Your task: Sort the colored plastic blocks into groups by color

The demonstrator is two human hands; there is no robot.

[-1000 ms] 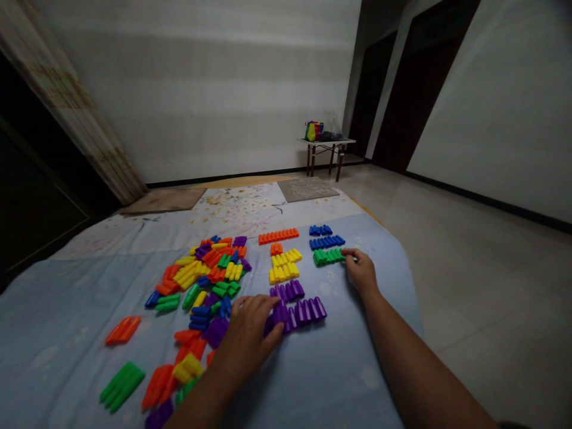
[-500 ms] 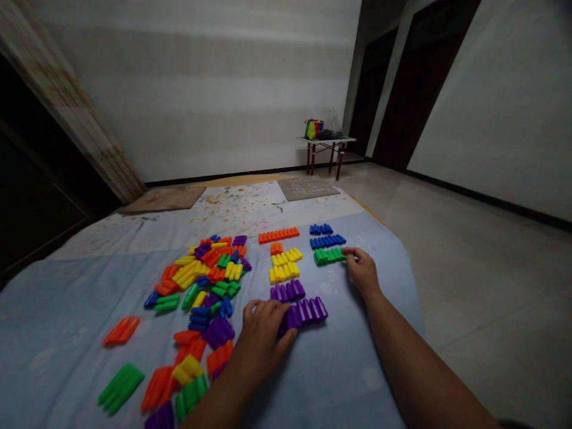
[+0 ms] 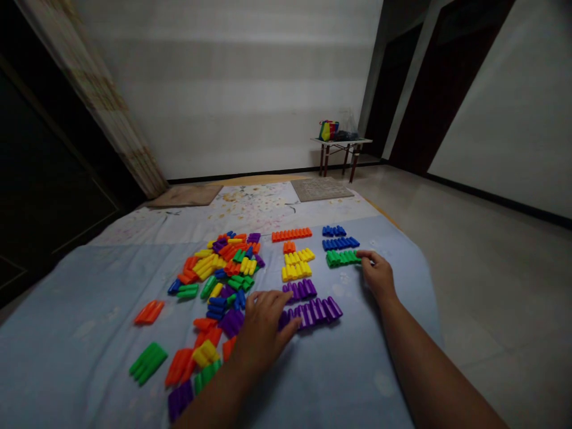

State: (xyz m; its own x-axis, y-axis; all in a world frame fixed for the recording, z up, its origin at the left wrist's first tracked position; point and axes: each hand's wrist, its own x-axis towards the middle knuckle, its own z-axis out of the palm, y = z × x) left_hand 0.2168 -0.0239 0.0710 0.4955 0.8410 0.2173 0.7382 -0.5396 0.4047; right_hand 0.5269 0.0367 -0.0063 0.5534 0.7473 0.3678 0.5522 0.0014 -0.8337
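My left hand [image 3: 268, 319] rests at the left end of the long purple row [image 3: 319, 313], its fingers spread. Just behind that row lies a shorter purple row [image 3: 304, 290]. At the right end of the green row [image 3: 342, 258], my right hand [image 3: 378, 274] has its fingers closed on the end green piece. Beyond the green row are two blue rows [image 3: 340, 243]. Yellow pieces [image 3: 297, 271] lie in two rows, with a small orange group [image 3: 289, 247] and a long orange row [image 3: 292, 235] behind them.
A mixed pile of coloured pieces [image 3: 205, 265] spreads on the left of the cloth [image 3: 98, 304]. A green group [image 3: 149, 363] and an orange group [image 3: 149, 312] lie apart. Two mats [image 3: 319, 189] are at the far edge. A small table [image 3: 342, 142] stands beyond, holding bags.
The view has shifted, so the scene sits further right. My left hand's fingers have spread and lifted from the purple row, showing more of it. My right hand stays at the green row's end.
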